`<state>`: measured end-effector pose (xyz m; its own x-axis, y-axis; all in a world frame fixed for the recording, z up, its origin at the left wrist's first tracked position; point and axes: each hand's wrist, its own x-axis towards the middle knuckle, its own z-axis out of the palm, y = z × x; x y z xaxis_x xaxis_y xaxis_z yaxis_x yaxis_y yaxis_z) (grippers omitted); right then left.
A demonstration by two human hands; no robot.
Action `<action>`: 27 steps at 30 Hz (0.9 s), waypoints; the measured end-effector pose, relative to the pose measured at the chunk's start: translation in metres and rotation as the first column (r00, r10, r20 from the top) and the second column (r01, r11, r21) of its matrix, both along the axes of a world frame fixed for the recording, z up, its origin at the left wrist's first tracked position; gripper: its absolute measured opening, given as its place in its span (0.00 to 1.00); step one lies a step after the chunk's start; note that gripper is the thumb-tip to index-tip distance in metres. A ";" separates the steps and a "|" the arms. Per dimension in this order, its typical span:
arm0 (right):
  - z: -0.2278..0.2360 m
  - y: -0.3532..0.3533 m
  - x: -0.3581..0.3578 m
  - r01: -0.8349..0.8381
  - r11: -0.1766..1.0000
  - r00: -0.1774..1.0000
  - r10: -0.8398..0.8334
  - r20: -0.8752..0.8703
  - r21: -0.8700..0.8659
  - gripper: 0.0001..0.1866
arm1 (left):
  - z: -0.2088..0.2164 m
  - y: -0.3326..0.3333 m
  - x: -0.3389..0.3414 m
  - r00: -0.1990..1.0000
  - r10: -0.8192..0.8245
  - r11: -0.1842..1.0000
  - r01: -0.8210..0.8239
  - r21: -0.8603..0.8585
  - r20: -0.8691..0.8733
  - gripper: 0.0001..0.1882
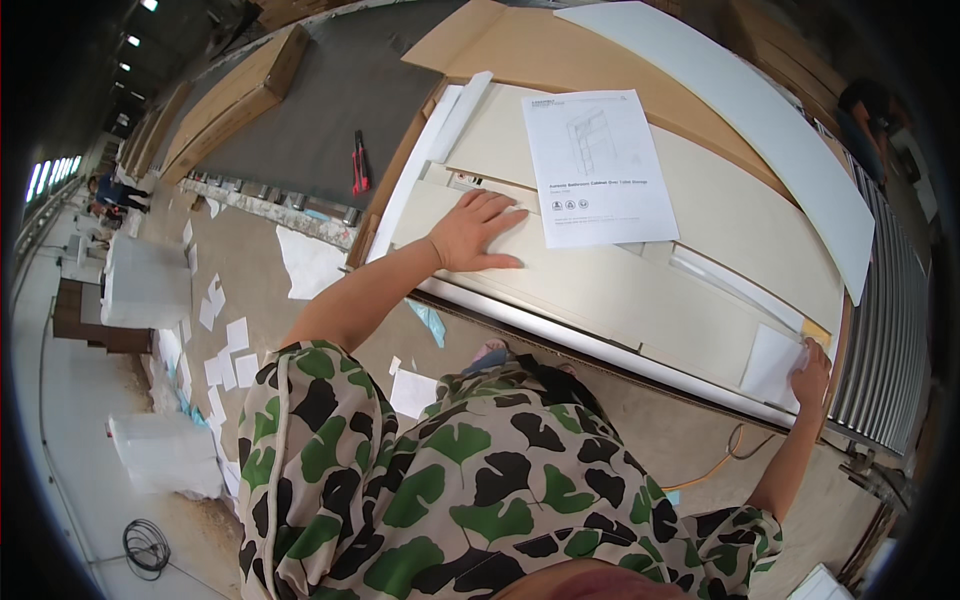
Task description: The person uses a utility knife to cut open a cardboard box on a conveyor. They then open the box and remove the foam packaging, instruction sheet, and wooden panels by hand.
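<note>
A long open cardboard box [440,300] lies before me, holding cream flat panels [590,300] edged with white foam strips [460,125]. My left hand [480,232] rests on the nearest panel with its fingers spread, gripping nothing. A printed instruction sheet [600,170] with a cabinet drawing lies on the panels, just right of that hand. At the box's right end, my right hand [811,375] has its fingers curled at the edge of a white sheet [771,365]. A small yellow piece [816,330] shows by those fingertips; the palm side is hidden.
A red utility knife [361,163] lies on the dark conveyor [300,120] at left, with a closed carton [235,100] beyond. A large white foam sheet [740,100] leans on the far flap. Metal rollers [885,350] run at right. Papers [230,355] litter the floor.
</note>
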<state>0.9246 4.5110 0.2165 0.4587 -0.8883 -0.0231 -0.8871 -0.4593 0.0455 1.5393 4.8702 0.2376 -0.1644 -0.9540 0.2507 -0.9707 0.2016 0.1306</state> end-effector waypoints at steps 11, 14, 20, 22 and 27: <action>0.017 0.001 0.007 -0.054 0.998 0.997 0.056 -0.053 0.044 0.28 | -0.014 -0.030 0.026 0.937 0.239 0.907 -0.309 -0.285 -0.256 0.21; 0.025 0.013 0.044 -0.177 0.975 0.980 0.187 0.067 -0.132 0.27 | -0.015 -0.051 0.076 0.779 0.544 0.724 -0.624 -0.295 -0.312 0.23; 0.064 0.095 0.254 -0.596 0.796 0.727 0.591 0.349 -0.105 0.21 | -0.007 -0.073 0.127 0.510 0.786 0.559 -0.827 0.051 -0.349 0.22; 0.072 0.124 0.331 -0.776 0.624 0.544 0.735 0.406 -0.090 0.20 | -0.001 -0.068 0.130 0.419 0.800 0.496 -0.865 0.080 -0.429 0.21; 0.036 0.157 0.501 -0.911 0.343 0.216 0.869 0.445 -0.227 0.16 | -0.001 -0.064 0.123 0.295 0.755 0.434 -0.894 0.109 -0.586 0.19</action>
<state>1.4259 4.6683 0.2522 0.9168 0.1023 0.3861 0.2109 -0.9448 -0.2506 1.6622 4.8058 0.2369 0.8889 -0.4154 0.1934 -0.4228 -0.5811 0.6954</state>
